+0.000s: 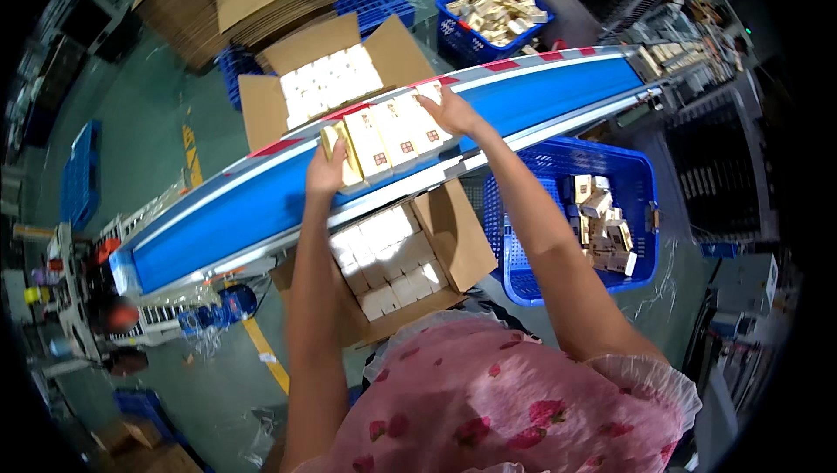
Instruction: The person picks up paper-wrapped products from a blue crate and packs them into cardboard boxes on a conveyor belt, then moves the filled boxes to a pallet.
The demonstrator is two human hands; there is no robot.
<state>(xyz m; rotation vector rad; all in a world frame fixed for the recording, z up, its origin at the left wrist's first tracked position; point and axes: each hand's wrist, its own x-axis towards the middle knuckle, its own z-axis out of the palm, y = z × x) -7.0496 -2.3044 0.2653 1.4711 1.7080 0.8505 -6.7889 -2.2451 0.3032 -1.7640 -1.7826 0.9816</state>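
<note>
In the head view, a row of cartons is lying across the middle of the belt, standing side by side along its length; whether it is resting fully on the surface or being lifted slightly, one cannot tell. The person's left hand is gripping the row's left end, pressing against the gold carton there. The right hand is grasping the right end, its fingers reaching over the top. Both hands are thus squeezing the row between them.

On the person's side of the belt, a near box is standing open, holding packed white cartons, and to its right a near basket is holding loose ones. Beyond the belt, a far box is showing a similar packed layer, while a far basket is brimming with loose cartons.

The cartons are looking like thin, smooth card: probably light each, fairly stiff along the edges but easily dented on the faces. Nothing visible is binding the row, so the middle ones are likely depending on even inward pressure. Flat palms low on the two end faces are seeming the safest hold; pinching corners would be risking creases or a buckling row.
</note>
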